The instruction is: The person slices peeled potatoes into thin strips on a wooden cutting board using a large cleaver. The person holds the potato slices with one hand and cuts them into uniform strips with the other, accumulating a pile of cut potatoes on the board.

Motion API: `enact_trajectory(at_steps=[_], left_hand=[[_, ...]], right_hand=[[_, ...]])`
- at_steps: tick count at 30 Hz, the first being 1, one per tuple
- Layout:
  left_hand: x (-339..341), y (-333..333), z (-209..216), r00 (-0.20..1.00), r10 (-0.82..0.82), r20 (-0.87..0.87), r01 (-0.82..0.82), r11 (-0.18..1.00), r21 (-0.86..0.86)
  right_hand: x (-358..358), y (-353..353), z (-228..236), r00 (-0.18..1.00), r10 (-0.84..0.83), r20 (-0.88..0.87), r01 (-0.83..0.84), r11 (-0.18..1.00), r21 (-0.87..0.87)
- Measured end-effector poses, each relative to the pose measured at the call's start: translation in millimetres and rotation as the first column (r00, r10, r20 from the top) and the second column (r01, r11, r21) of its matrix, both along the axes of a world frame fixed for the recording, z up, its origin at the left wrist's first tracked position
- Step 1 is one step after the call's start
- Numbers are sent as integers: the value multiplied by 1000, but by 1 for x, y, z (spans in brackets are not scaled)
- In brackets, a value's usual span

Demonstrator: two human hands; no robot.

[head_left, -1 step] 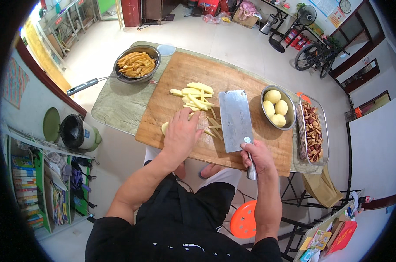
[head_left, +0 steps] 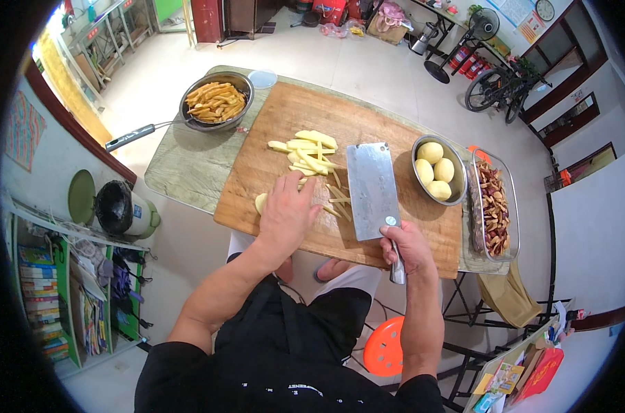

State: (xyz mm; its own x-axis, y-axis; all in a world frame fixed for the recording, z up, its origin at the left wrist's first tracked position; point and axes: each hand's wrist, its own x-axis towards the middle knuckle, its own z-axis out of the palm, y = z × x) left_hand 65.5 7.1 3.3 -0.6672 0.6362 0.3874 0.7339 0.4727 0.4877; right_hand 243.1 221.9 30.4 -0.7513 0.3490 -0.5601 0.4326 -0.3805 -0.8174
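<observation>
My right hand [head_left: 407, 249] grips the metal handle of a cleaver [head_left: 372, 191]. Its broad blade lies nearly flat over the wooden cutting board [head_left: 295, 107]. To the left, my left hand [head_left: 285, 210] is curled down over pale potato pieces, thumb apart from the fingers. Part of a potato slice [head_left: 261, 202] shows at that hand's left side; what lies under the palm is hidden. Cut potato strips [head_left: 314, 155] are piled beyond its fingertips. A few loose strips [head_left: 338, 198] lie between this hand and the blade.
Right of the cleaver, a steel bowl [head_left: 460, 195] holds several peeled potatoes [head_left: 433, 153]. Beside it stands a clear tray [head_left: 513, 237] of reddish-brown pieces. A long-handled strainer [head_left: 238, 124] full of yellow-brown strips sits at the table's far left. An orange stool [head_left: 383, 347] stands below.
</observation>
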Motion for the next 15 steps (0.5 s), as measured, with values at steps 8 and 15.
enact_trajectory(at_steps=[8, 15], left_hand=[[-3, -5, 2, 986, -161, 50, 160, 987, 30], [-26, -17, -2, 994, -74, 78, 76, 997, -21]], right_hand=[[5, 3, -11, 993, -74, -87, 71, 997, -42], [8, 3, -11, 982, -133, -136, 122, 989, -86]])
